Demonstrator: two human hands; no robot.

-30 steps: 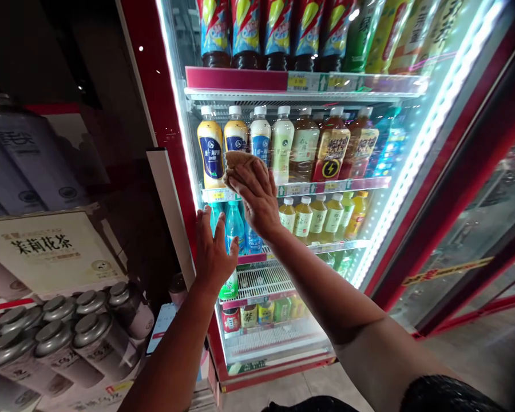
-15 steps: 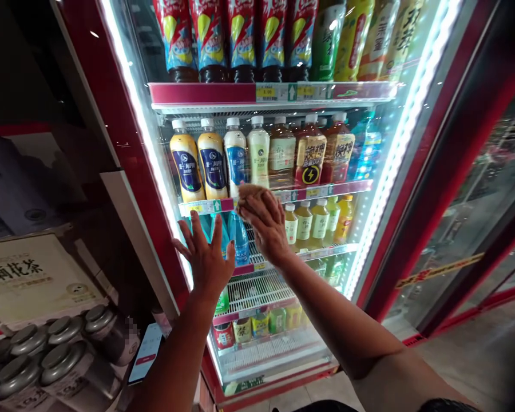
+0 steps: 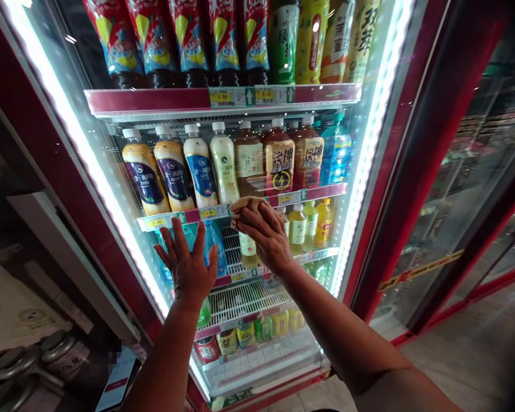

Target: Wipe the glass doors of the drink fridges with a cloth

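Observation:
My right hand [image 3: 269, 237] presses a folded tan cloth [image 3: 245, 205] toward the glass front of a lit drinks fridge. Its fingers lie bent over the cloth, in front of the middle shelf's price strip [image 3: 193, 216]. To the left, my left hand [image 3: 189, 268] is open with fingers spread, holding nothing. It is up against or just short of the glass; I cannot tell which. Behind the hands stand a pale green bottle [image 3: 224, 166], a white and blue bottle [image 3: 200, 169] and an amber drink bottle [image 3: 280, 160]. The cloth's underside is hidden.
Red-labelled bottles [image 3: 189, 37] fill the top shelf. The fridge's red frame [image 3: 412, 171] borders another glass door on the right. At lower left are metal-lidded canisters [image 3: 62, 352] and a phone [image 3: 118, 377] with a lit screen. Tiled floor [image 3: 450, 337] shows at lower right.
The view has swung right and closer, so the bottles appear further left. Against the shelf, my right hand with the cloth and my spread left hand have both shifted slightly right.

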